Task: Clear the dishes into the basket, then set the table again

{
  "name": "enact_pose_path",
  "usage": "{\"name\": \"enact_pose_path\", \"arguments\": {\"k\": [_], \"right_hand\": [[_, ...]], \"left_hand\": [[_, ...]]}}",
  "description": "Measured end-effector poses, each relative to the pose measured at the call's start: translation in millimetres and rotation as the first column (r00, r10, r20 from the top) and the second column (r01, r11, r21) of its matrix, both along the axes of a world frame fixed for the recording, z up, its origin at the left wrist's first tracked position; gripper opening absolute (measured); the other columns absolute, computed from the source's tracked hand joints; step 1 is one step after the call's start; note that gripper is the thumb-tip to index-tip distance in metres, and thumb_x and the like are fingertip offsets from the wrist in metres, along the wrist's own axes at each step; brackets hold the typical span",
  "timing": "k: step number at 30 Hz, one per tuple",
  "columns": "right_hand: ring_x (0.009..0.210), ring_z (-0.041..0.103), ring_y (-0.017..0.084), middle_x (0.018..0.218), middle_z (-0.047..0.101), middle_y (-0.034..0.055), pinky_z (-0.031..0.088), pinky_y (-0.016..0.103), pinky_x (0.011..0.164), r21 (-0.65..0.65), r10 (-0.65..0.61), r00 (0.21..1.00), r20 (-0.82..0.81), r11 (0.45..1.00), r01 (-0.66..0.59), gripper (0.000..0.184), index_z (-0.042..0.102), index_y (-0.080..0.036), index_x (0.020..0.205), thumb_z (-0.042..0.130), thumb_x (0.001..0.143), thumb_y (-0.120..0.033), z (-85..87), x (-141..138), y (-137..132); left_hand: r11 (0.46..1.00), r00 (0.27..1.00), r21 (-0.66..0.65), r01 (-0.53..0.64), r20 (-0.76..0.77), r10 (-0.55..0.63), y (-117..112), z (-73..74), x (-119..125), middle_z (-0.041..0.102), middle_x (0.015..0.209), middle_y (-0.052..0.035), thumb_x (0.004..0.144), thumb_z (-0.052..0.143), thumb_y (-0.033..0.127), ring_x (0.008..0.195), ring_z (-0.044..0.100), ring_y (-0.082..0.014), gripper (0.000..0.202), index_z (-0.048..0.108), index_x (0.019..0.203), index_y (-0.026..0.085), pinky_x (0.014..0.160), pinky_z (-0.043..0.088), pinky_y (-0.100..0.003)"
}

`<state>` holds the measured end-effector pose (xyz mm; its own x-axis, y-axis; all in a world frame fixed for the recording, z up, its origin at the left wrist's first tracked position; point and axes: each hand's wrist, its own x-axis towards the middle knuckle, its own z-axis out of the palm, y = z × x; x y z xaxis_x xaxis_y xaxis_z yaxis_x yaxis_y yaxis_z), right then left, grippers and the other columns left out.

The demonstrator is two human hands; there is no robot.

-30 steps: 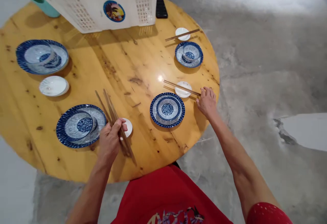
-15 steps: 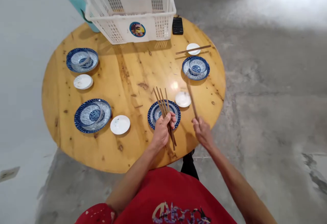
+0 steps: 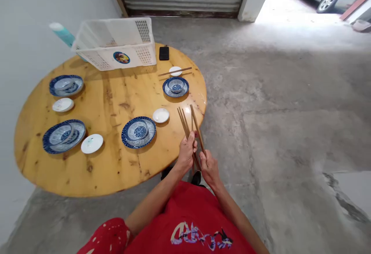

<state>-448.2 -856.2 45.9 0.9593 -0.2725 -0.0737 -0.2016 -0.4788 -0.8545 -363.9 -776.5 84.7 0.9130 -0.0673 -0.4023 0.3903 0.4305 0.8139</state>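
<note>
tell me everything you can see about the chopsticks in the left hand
The slim brown wood-like chopsticks form a loose bundle in the left hand, whose grip closes around them partway along. Their upper ends fan apart; lower ends stick out beneath. They are held up at the edge of the rounded yellow wooden table. Other brown chopsticks in the right hand run close beside; contact and count are unclear.

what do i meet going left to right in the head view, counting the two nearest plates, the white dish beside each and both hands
Left near plate, its white dish, right near plate, second white dish, left hand, right hand.
</note>
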Motion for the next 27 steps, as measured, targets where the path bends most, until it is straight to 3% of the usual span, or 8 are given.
{"name": "enact_pose_path", "arguments": {"k": [3,6,10,13,16,21,24,27], "right_hand": [[0.055,0.049,0.017,0.062,0.052,-0.0009,0.027,0.028,0.055,-0.017,0.011,1.000,0.020,1.000,-0.011,0.036,0.046,-0.023,0.082,0.028,0.100,-0.048,-1.1,-5,-18],[0.053,0.050,0.017,0.062,0.054,0.0002,0.026,0.029,0.054,-0.065,0.034,0.999,0.024,0.997,-0.033,0.039,0.045,-0.023,0.081,0.023,0.101,-0.048,-4.6,-1,-30],[0.052,0.051,0.017,0.065,0.058,0.0027,0.024,0.030,0.054,-0.198,0.117,0.993,0.014,0.974,-0.112,0.042,0.050,-0.021,0.086,0.020,0.103,-0.046,-11.6,12,-51],[0.051,0.050,0.018,0.066,0.058,0.0035,0.022,0.031,0.052,-0.272,0.145,0.989,-0.010,0.952,-0.143,0.044,0.053,-0.021,0.087,0.020,0.104,-0.044,-18.0,30,-72],[0.050,0.049,0.018,0.064,0.055,0.0035,0.024,0.032,0.052,-0.257,0.137,0.991,-0.004,0.957,-0.133,0.041,0.055,-0.023,0.084,0.026,0.103,-0.045,-24.0,56,-97],[0.057,0.053,0.020,0.070,0.058,0.0049,0.038,0.034,0.058,-0.182,0.164,0.986,-0.015,0.969,-0.164,0.038,0.058,-0.026,0.081,0.034,0.101,-0.047,-24.8,114,-152],[0.080,0.062,0.023,0.085,0.066,0.0076,0.047,0.037,0.076,-0.121,0.170,0.985,0.022,0.979,-0.166,0.038,0.065,-0.025,0.087,0.039,0.098,-0.050,-20.8,148,-189],[0.107,0.061,0.025,0.107,0.069,0.0098,0.045,0.042,0.098,0.110,0.012,0.999,0.038,0.994,-0.016,0.042,0.069,-0.022,0.099,0.042,0.096,-0.054,-20.5,178,-218]], "left_hand": [[0.996,1.000,0.091,0.021,0.016,-0.022,-27,2.6,-6,0.054,0.066,0.0044,0.068,0.077,0.064,0.046,0.031,-0.0027,0.054,0.066,0.089,0.015,0.040,0.022,-0.019],[0.984,0.999,0.173,0.032,0.035,-0.038,-43,3.4,-3,0.059,0.071,0.0031,0.067,0.079,0.060,0.047,0.033,-0.0030,0.051,0.069,0.089,0.016,0.043,0.025,-0.021],[0.977,1.000,0.214,-0.011,0.031,0.004,-63,-1.0,10,0.057,0.067,0.0035,0.065,0.081,0.054,0.047,0.035,-0.0034,0.042,0.066,0.074,0.016,0.045,0.027,-0.021],[0.981,1.000,0.194,-0.018,0.006,0.017,-82,-6.5,28,0.049,0.056,0.0045,0.067,0.079,0.058,0.044,0.032,-0.0039,0.046,0.058,0.062,0.016,0.043,0.025,-0.021],[0.982,1.000,0.187,0.019,0.001,-0.020,-105,-12.7,55,0.047,0.053,0.0035,0.072,0.073,0.063,0.042,0.029,-0.0043,0.053,0.054,0.056,0.016,0.042,0.022,-0.022],[0.984,0.998,0.178,0.006,0.062,-0.017,-152,-19.8,114,0.050,0.054,0.0001,0.080,0.065,0.063,0.052,0.044,-0.0080,0.057,0.052,0.050,0.017,0.055,0.037,-0.021],[0.992,0.996,0.129,0.002,0.093,-0.014,-178,-16.5,154,0.050,0.053,0.0007,0.082,0.066,0.061,0.053,0.046,-0.0085,0.054,0.051,0.051,0.018,0.058,0.039,-0.022],[0.998,0.992,0.058,-0.018,0.130,0.010,-202,-8.0,193,0.050,0.053,0.0014,0.083,0.064,0.060,0.053,0.047,-0.0086,0.054,0.049,0.053,0.019,0.059,0.039,-0.023]]}}
